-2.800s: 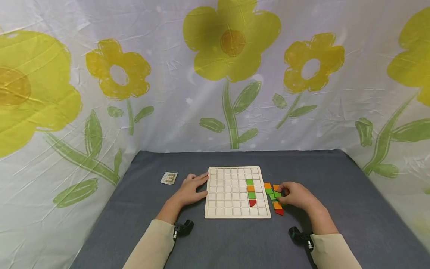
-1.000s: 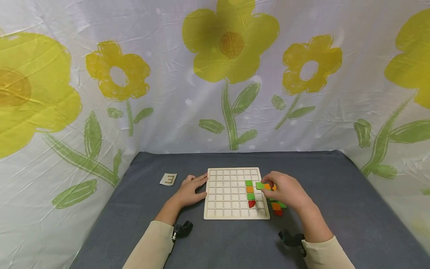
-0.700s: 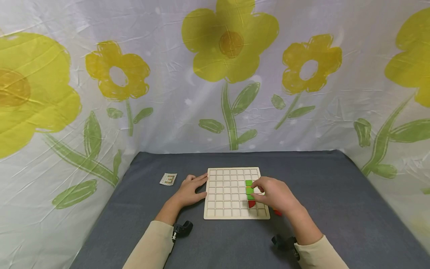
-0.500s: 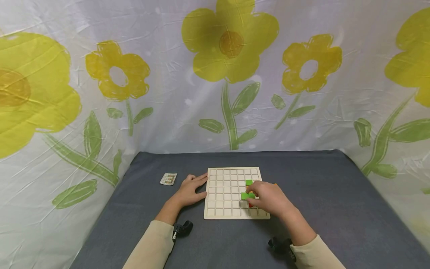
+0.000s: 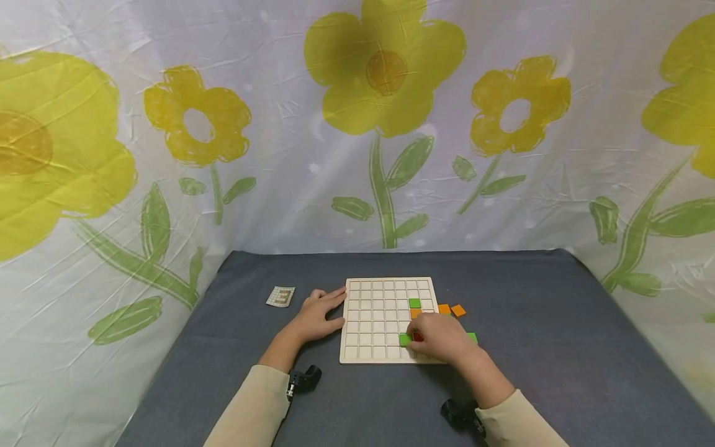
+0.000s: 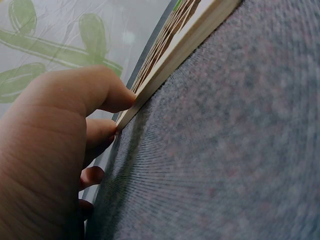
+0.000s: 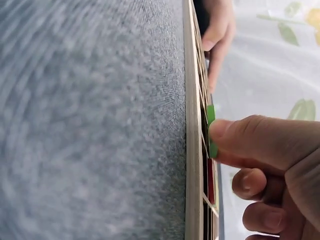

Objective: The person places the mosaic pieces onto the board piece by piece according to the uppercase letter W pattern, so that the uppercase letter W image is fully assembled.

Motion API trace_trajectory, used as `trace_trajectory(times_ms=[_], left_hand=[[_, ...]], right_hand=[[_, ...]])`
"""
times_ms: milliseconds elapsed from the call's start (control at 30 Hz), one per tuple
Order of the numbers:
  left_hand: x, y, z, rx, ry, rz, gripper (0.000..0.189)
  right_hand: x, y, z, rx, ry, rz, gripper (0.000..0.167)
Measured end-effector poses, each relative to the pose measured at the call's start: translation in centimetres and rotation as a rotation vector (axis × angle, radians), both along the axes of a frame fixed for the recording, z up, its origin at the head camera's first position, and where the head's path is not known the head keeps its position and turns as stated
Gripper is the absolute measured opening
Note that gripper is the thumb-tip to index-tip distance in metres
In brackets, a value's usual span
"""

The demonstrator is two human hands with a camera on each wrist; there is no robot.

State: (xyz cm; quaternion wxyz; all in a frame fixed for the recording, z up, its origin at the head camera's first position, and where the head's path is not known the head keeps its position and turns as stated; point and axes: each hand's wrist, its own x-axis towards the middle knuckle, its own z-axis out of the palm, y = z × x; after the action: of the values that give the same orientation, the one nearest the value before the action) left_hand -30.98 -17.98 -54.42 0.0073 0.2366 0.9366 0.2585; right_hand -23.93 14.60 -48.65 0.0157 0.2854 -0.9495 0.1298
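A wooden grid board [image 5: 368,355] lies on the dark cloth. My left hand [image 5: 317,318] rests at its left edge, thumb and fingertips touching the rim with the fingers extended. Over the lower right of the grid, my right hand [image 5: 441,338] pinches a green square tile [image 5: 404,340]; the right wrist view shows the thumb on this green tile [image 7: 211,114] at the board's surface, beside a rounded red tile [image 7: 210,181]. In the column above sit a green tile [image 5: 414,303] and an orange tile [image 5: 416,313]. The right hand hides the cell below the orange tile.
Loose orange tiles [image 5: 458,310] and a green tile [image 5: 472,338] lie right of the board, others hidden behind the right hand. A small patterned card [image 5: 280,296] lies at the back left. A flowered curtain [image 5: 313,205] hangs behind the table.
My right hand picked a green tile from the loose pile, carried it left over the board, then down to beside the red tile. My left hand stays at the board's edge.
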Motion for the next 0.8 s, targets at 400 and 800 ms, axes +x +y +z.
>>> trace_trajectory(times_ms=[400,800], left_hand=[[-0.09,-0.09,0.03,-0.003,0.001,-0.01,0.066],[0.1,-0.01,0.15,0.007,0.001,-0.014,0.066]], right_hand=[[0.01,-0.14,-0.25,-0.002,0.012,-0.029,0.006],[0.0,0.2,0.1,-0.045,0.008,-0.033,0.009]])
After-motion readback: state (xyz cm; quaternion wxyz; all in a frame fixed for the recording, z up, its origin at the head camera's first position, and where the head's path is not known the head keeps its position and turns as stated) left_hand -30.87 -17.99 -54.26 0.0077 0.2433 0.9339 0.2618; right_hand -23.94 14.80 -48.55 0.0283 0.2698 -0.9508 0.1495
